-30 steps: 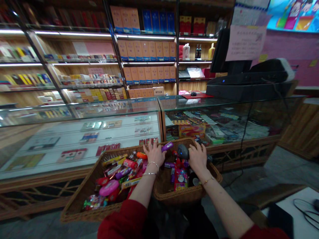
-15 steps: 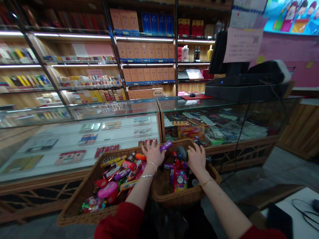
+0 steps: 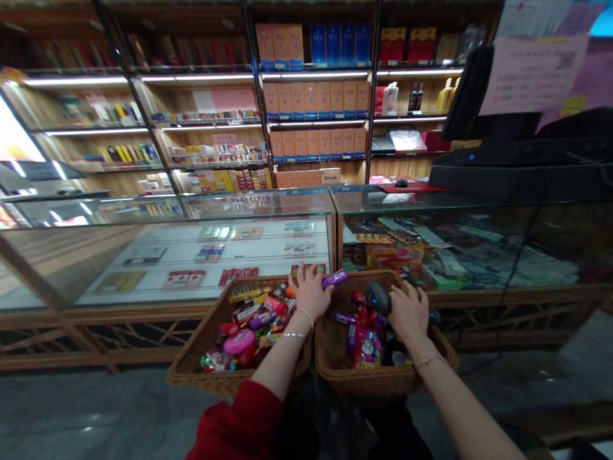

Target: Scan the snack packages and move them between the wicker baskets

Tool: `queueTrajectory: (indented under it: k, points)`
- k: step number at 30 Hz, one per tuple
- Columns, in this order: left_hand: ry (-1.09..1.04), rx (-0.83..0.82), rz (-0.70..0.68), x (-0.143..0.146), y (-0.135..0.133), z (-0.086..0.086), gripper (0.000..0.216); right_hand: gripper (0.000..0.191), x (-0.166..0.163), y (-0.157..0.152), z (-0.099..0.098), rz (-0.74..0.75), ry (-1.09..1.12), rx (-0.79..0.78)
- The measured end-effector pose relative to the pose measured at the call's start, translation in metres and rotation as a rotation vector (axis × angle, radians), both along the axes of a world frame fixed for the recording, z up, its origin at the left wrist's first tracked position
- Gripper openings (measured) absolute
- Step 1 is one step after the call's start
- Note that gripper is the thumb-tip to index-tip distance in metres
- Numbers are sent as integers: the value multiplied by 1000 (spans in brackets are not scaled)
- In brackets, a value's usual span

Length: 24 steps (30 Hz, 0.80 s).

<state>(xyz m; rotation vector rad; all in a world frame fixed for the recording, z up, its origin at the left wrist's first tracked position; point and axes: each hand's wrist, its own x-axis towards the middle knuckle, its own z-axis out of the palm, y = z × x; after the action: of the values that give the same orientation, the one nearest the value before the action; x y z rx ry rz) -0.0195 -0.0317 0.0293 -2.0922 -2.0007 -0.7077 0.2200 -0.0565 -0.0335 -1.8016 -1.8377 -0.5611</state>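
Between the thumb and fingers of my left hand [image 3: 309, 295] is a purple candy tube [image 3: 336, 278], above the inner rims of two wicker baskets. My right hand [image 3: 410, 317] grips a dark barcode scanner [image 3: 378, 298] over the right basket [image 3: 383, 381]; its round head points left toward the tube. Red and purple packets, among them a bright candy bag [image 3: 368, 348], lie in that basket. The left basket [image 3: 201, 369] holds many mixed sweets, including a pink round container [image 3: 240, 342]. My left forearm hides part of its contents.
A glass display counter [image 3: 268, 211] runs behind the baskets, with flat packs inside. A black monitor [image 3: 472, 96] and till stand on its right end. A dark cable [image 3: 517, 262] hangs down the counter front. Shelves of boxes [image 3: 311, 99] line the wall behind.
The view has turned left, so the scene sits farther right. Both hands keep their hold on the tube and the scanner, with little movement relative to the baskets.
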Motion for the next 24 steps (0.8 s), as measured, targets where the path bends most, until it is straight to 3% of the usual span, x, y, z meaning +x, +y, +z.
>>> queueTrajectory:
  k: [7,15,19,24]
  points:
    - [-60,26,120,-48,-19,-2,29,29,3,0,-5,1,-20,61]
    - [-165,56,371,-107,-51,6,35,25,8,3,-13,1,-49,111]
    - [-174,144,498,-116,-61,4,56,26,11,4,-18,-8,-53,96]
    - [-155,100,472,-108,-58,-1,69,24,13,4,-20,-7,-42,94]
